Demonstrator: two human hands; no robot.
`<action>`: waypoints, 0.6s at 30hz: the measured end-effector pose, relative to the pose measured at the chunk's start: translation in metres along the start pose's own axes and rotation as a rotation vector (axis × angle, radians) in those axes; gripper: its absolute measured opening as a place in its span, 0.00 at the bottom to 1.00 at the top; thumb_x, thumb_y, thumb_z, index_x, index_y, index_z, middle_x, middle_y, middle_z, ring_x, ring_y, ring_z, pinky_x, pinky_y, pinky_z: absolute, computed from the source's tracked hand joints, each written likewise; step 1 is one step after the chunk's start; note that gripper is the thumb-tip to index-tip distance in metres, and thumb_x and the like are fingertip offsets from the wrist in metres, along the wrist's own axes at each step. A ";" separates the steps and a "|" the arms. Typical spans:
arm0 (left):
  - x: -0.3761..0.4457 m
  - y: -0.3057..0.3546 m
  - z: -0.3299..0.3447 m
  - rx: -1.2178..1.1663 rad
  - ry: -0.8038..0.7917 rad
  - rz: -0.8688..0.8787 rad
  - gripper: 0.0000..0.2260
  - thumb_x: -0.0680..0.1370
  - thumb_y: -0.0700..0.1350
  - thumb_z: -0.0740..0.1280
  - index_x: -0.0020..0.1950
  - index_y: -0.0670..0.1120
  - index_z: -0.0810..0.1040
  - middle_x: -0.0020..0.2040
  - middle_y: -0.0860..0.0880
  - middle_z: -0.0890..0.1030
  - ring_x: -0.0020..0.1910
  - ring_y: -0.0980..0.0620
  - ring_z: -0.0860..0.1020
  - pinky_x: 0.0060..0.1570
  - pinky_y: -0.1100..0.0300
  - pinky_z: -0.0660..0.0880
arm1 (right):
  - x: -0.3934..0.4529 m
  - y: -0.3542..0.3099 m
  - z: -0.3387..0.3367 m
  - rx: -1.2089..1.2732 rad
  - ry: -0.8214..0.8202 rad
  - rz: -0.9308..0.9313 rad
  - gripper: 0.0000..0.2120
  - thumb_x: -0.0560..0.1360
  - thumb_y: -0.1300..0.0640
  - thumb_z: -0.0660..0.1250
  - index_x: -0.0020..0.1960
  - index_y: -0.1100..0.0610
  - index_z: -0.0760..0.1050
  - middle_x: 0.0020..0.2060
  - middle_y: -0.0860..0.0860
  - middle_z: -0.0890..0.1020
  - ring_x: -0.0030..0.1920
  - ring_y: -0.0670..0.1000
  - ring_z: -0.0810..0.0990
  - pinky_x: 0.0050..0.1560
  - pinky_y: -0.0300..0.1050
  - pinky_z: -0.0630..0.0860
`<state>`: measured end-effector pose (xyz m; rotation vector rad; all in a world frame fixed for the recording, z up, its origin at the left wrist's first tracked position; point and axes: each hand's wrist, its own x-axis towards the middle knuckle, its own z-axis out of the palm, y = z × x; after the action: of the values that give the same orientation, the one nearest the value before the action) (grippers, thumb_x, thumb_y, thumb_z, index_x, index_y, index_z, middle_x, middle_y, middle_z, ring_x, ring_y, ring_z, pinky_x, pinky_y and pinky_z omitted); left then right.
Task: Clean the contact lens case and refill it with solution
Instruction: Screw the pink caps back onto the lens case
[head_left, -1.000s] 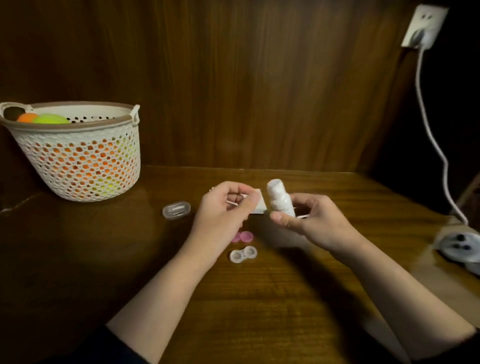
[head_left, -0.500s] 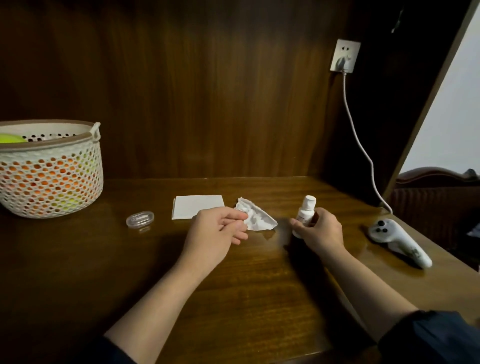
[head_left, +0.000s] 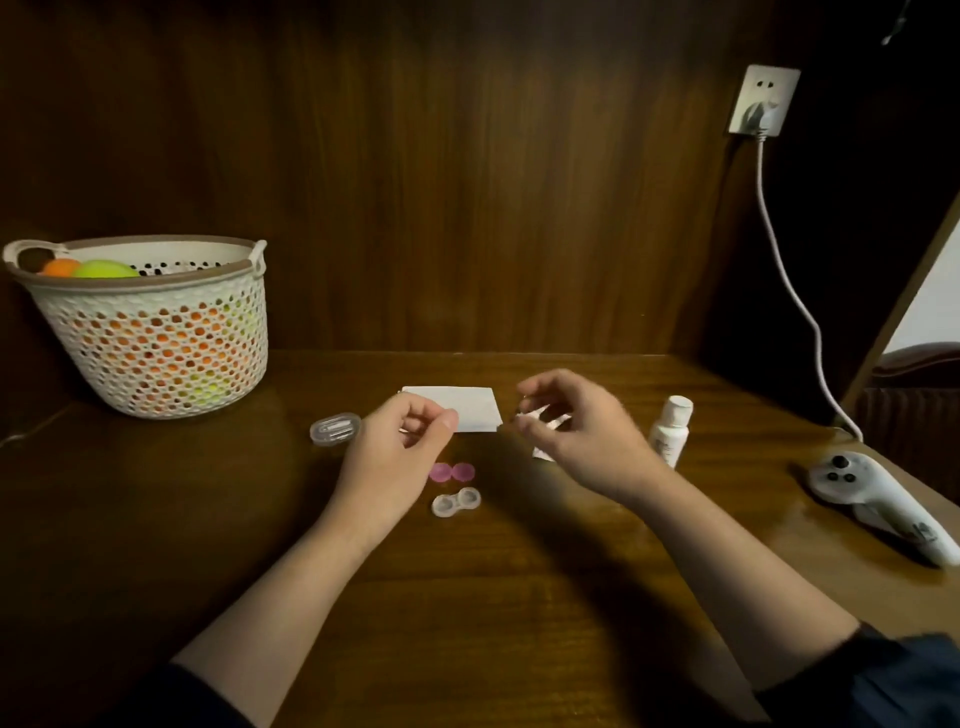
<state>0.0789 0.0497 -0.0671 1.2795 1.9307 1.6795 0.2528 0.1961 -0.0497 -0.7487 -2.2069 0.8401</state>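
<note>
Fig.: Solution set down; wiping next.
We see the white plastic solution bottle (head_left: 671, 430) now released, upright beside right hand (head_left: 582, 441), which pinches crumpled white tissue (head_left: 540, 422); left hand (head_left: 400, 447) curled, contents unclear. Clear twin-well lens case (head_left: 456, 502) lies open w/ pink caps (head_left: 452, 472) nearby.

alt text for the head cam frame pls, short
Two hands hover over a wooden desk: the right hand pinches a crumpled tissue beside a white solution bottle, the left hand is loosely curled above an open lens case and two pink caps.
</note>
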 end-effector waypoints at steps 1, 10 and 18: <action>0.001 -0.004 -0.003 0.018 -0.007 -0.013 0.07 0.85 0.50 0.67 0.52 0.49 0.82 0.48 0.51 0.84 0.50 0.52 0.83 0.49 0.61 0.79 | 0.005 0.004 0.008 -0.060 -0.116 0.005 0.16 0.80 0.56 0.75 0.64 0.43 0.77 0.54 0.39 0.84 0.52 0.43 0.83 0.49 0.35 0.80; 0.025 -0.034 -0.015 0.110 -0.081 -0.075 0.07 0.87 0.49 0.63 0.56 0.53 0.80 0.46 0.52 0.84 0.46 0.55 0.82 0.46 0.61 0.75 | 0.037 0.035 0.044 -0.243 -0.455 0.027 0.24 0.79 0.57 0.76 0.73 0.44 0.76 0.59 0.36 0.81 0.60 0.42 0.82 0.56 0.31 0.78; 0.028 -0.051 -0.011 0.194 -0.188 -0.058 0.10 0.89 0.47 0.59 0.58 0.56 0.80 0.46 0.57 0.86 0.46 0.67 0.81 0.47 0.65 0.74 | 0.047 0.043 0.049 -0.110 -0.528 0.050 0.29 0.75 0.49 0.81 0.72 0.38 0.75 0.57 0.31 0.83 0.58 0.35 0.81 0.50 0.25 0.75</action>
<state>0.0332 0.0674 -0.1004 1.3805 2.0334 1.3188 0.1994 0.2387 -0.0923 -0.6919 -2.7272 1.0393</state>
